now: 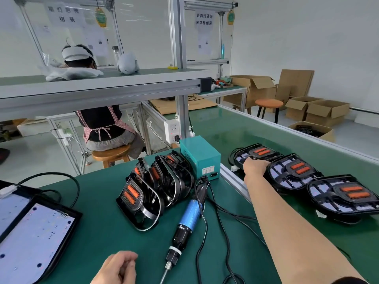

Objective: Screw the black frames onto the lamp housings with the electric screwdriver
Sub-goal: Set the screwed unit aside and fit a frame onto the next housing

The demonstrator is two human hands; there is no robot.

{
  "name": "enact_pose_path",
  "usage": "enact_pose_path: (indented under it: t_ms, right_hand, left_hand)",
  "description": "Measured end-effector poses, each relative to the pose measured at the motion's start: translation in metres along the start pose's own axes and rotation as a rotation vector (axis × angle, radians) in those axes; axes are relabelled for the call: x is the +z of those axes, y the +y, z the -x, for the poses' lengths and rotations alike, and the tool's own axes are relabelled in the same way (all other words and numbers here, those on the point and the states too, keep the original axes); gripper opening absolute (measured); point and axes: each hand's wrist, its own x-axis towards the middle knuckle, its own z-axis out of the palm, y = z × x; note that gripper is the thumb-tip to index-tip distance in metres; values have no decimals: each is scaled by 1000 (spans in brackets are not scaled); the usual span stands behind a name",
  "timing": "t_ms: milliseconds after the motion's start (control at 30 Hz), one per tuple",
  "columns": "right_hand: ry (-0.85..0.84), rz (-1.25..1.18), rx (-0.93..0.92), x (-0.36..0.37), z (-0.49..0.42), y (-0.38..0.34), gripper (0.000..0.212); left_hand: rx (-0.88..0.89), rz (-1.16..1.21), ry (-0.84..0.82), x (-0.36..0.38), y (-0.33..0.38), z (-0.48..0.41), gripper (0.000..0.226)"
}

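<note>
In the head view, our right hand point(255, 167) is stretched out past the desk point(102, 218) to the green conveyor belt point(266, 128). Three lamp housings lie there in an overlapping row. The hand touches the rim of the far housing point(256, 152), just where it meets the middle housing point(295, 173). The near housing point(346, 195) lies apart from the hand. The fingers point away from us, so we cannot tell whether this grip pinches the rim or only presses on it.

Our left hand point(119, 267) rests on the desk at the near edge. Its grip is loosely curled and holds nothing.

The electric screwdriver point(188, 218) lies flat on the desk between our two arms, its bit toward us and its cable trailing off toward the teal power box point(200, 158). Neither hand touches it. Beside it the black frames point(155, 187) stand leaning in a stack, orange lenses showing.

We judge that no screw is being driven now and that we are between units, handling a housing on the belt. Whether we are fetching it or setting it down we cannot say.

The next move calls for a housing and a frame mated on the desk in front of us. The left hand should steady them while the right hand takes up the screwdriver. The bit must sit square in the screw head, and the cable must be kept from snagging the leaning stack.
</note>
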Motion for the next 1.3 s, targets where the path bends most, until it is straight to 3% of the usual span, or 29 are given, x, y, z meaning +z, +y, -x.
enact_pose_path:
  t_ms: [67, 200, 300, 567, 700, 800, 867, 1033, 1133, 1300]
  right_hand:
    - [13, -11, -10, -2, 7, 4, 74]
    - [-16, 11, -30, -8, 25, 11, 65]
    - [-27, 41, -44, -13, 45, 15, 61]
    - [-255, -51, -122, -27, 149, 21, 66]
    - [-445, -108, -230, -26, 206, 33, 35]
    - [-565, 85, -428, -23, 239, 42, 36]
    - [-630, 396, -579, -21, 252, 47, 34]
    - [-630, 856, -829, -1, 270, 53, 46]
    - [-605, 1022, -854, 11, 272, 54, 39]
    - [-654, 961, -768, 18, 276, 56, 13]
  left_hand:
    - [17, -8, 24, -3, 7, 2, 28]
    - [-40, -4, 28, -2, 12, 5, 46]
    - [-94, 17, -3, -2, 11, 5, 48]
    - [-152, 15, -77, -6, 12, 9, 31]
    - [-190, 31, -109, -11, 14, 10, 32]
    - [-198, 41, -98, -14, 16, 11, 27]
    - [-209, 57, -95, -16, 17, 12, 25]
    - [-252, 99, -79, -19, 20, 12, 23]
    - [-270, 118, -79, -19, 21, 12, 25]
    - [-328, 182, -62, -20, 19, 13, 31]
